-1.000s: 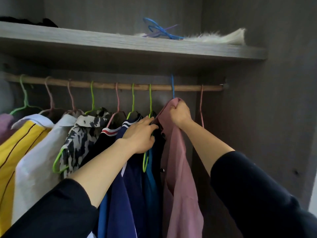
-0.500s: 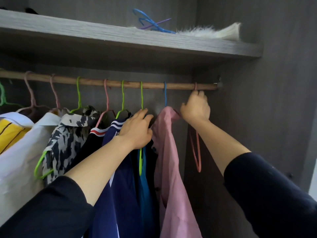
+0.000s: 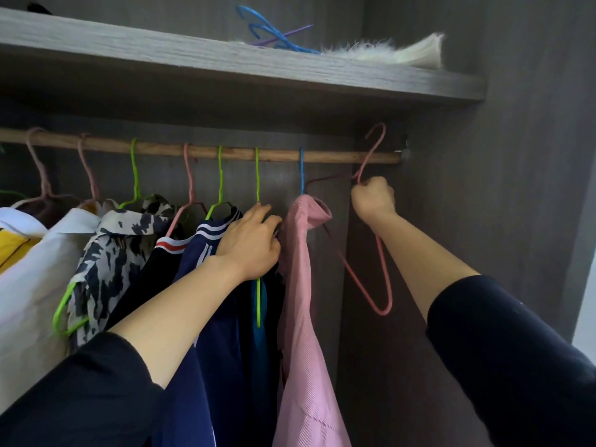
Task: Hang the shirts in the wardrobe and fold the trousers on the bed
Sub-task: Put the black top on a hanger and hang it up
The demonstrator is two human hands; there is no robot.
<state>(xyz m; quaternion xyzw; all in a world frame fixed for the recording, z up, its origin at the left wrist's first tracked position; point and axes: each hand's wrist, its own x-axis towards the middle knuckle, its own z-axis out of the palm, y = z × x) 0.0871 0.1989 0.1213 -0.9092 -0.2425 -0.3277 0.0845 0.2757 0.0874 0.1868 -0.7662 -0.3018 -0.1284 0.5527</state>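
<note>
Gripping the pink hanger (image 3: 384, 272) by its neck in the clenched right hand (image 3: 372, 198), hook clear above the rod (image 3: 238, 153) at its right end. Bunching the dark shirts (image 3: 222, 333) aside with the curled left hand (image 3: 248, 240). Just beside that hand, on the blue hanger (image 3: 302, 172) (collar rumpled): the pink shirt (image 3: 303, 285). Best to draw the pink hanger straight out, hook tilted off rod and wall, without snagging the pink shirt.

Right hand (image 3: 373, 198) has left the pink shirt (image 3: 303, 285); I now see it gripping the empty pink hanger (image 3: 385, 272), hook lifted above the rail (image 3: 280, 155).
</note>
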